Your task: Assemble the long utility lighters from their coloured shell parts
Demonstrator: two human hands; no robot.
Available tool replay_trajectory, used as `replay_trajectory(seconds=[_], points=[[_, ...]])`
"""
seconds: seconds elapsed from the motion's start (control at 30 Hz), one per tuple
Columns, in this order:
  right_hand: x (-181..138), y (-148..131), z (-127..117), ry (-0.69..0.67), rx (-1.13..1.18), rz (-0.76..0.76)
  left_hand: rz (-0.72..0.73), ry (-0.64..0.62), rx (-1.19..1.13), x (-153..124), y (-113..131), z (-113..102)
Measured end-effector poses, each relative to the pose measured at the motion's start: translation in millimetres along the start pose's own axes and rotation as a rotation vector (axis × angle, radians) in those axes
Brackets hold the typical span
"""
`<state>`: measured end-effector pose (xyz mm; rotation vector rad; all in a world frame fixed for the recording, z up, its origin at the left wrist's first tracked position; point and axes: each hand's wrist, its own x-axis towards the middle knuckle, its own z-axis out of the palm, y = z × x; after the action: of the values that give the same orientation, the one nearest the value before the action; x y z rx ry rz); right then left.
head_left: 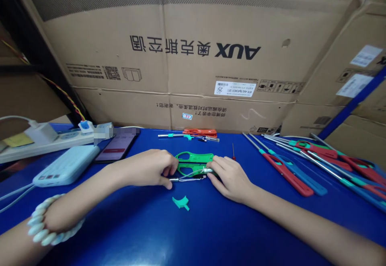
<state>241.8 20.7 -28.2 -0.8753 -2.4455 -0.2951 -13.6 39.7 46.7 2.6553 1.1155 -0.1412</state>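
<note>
My left hand [161, 167] is closed, thumb and fingertips pinching a short metal tube [175, 180]. Thin white wires [191, 178] run from that tube toward my right hand [227, 177]. The fingers of my right hand are closed on a small silvery part with wires [207, 170], mostly covered by the fingertips. Just behind both hands lie two green lighter casing halves [196, 158], each with a looped opening; the nearer one is partly hidden by my right fingers. On the blue table [187, 234] in front of my hands rests a loose teal trigger [181, 202].
An orange lighter casing [200, 132] and a metal tube with teal fitting [169, 135] lie at the back. A red-handled screwdriver [233, 153] is behind my right hand. Long lighters [289, 169] fill the right. A power bank [66, 165], phone [117, 144] and power strip [72, 139] sit left.
</note>
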Motion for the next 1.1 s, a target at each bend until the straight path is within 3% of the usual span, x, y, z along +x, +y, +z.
replay_trajectory(seconds=[0.2,0.57,0.83,1.1], points=[[2.3,0.4,-1.2,-0.058,0.115,-0.001,0.002,-0.048,0.028,-1.5,-2.4,8.6],[-0.6,1.7,-4.3,-0.014,0.259,-0.068,0.097,0.095,-0.148,-18.3,6.1,20.2],[-1.6,3.6,-2.4,0.128,0.165,-0.021,0.111,0.218,-0.225,-19.3,-7.0,14.5],[1.3,3.6,1.3,0.022,0.068,-0.008,0.095,0.234,-0.188,-13.5,-24.0,21.7]])
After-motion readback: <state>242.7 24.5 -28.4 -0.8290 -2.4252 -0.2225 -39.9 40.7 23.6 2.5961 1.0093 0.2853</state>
